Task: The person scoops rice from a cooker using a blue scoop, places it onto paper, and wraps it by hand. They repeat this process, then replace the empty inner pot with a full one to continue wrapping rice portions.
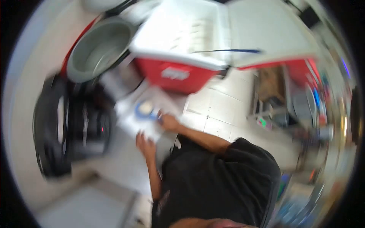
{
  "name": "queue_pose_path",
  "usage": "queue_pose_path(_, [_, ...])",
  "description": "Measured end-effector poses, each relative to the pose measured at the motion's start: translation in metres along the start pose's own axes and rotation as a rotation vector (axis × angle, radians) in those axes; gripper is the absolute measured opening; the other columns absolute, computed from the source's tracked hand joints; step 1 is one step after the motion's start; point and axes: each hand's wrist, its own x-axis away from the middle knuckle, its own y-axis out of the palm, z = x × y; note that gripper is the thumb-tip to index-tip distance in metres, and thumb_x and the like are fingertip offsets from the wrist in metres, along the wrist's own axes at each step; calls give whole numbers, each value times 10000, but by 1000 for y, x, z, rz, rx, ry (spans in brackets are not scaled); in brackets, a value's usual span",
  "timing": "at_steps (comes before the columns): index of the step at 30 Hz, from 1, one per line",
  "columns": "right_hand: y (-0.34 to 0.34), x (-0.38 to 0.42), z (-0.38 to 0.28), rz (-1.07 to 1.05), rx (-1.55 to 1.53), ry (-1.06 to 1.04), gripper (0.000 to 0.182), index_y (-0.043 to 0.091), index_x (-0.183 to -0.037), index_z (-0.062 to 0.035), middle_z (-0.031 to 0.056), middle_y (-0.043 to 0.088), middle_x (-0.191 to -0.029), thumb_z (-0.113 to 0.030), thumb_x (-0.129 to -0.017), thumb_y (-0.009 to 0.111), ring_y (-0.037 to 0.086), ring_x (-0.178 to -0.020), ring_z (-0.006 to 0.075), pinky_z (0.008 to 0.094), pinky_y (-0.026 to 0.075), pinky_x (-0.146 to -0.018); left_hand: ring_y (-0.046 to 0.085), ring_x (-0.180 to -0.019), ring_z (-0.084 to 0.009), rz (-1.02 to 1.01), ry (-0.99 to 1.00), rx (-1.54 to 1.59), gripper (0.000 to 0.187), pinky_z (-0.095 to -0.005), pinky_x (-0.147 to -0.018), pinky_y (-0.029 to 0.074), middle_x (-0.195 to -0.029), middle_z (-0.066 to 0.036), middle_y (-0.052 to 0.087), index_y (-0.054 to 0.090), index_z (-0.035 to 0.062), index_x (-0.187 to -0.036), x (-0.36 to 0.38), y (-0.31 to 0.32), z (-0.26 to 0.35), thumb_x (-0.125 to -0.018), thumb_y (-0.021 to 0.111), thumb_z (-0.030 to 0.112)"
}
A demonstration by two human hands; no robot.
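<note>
holding a clear bag [146, 114] at its edges — left hand [145, 145] and right hand [169, 122] both gripping it, red cooler [176, 76] just beyond

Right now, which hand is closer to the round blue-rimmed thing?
Right. The right hand sits just beside the round blue-rimmed thing; the left hand is below it, farther off, at the white sheet.

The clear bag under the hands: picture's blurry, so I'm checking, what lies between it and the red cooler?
Nothing that shows: in the head view, the bag reaches right up to the red cooler.
</note>
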Motion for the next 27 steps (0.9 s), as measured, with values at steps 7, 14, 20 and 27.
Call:
queue_pose_path(7, [-19, -1, -16, 148, -63, -55, 283, 592, -881, -14, 200, 625, -797, -282, -794, 589, 621, -772, 391, 501, 488, -693, 356, -1277, -365, -74, 53, -132, 405, -514, -1033, 282, -1322, -199, 432, 489, 7, -1181, -7, -5, 6, -797, 527, 129])
queue_pose_path(14, [-16, -1, 3, -230, -745, 182, 287, 531, -1015, -11, 129, 622, -780, -219, -825, 588, 622, -618, 218, 357, 487, -537, 344, -1299, -396, -205, 159, -75, 478, -493, -1062, 276, -1371, -243, 400, 509, -28, -1226, -7, 2, -2, -759, 503, 75])
queue_pose_path(20, [45, -21, 73, -560, -822, -403, 116, 542, -789, -40, 56, 535, -753, -145, -834, 561, 526, -693, 205, 340, 448, -683, 413, -1189, -423, -137, 102, 16, 499, -504, -1025, 309, -1223, -260, 490, 539, -10, -1200, -1, 20, -14, -715, 632, 60])
queue_pose_path(27, [-57, 1, -24, -707, -1336, 580, 149, 456, -1019, -154, -20, 446, -692, -292, -966, 434, 318, -449, 37, 182, 266, -364, 359, -1284, -366, -118, 12, -52, 474, -491, -1064, 276, -1326, -205, 444, 533, -5, -1210, -19, -4, 18, -808, 638, 224])
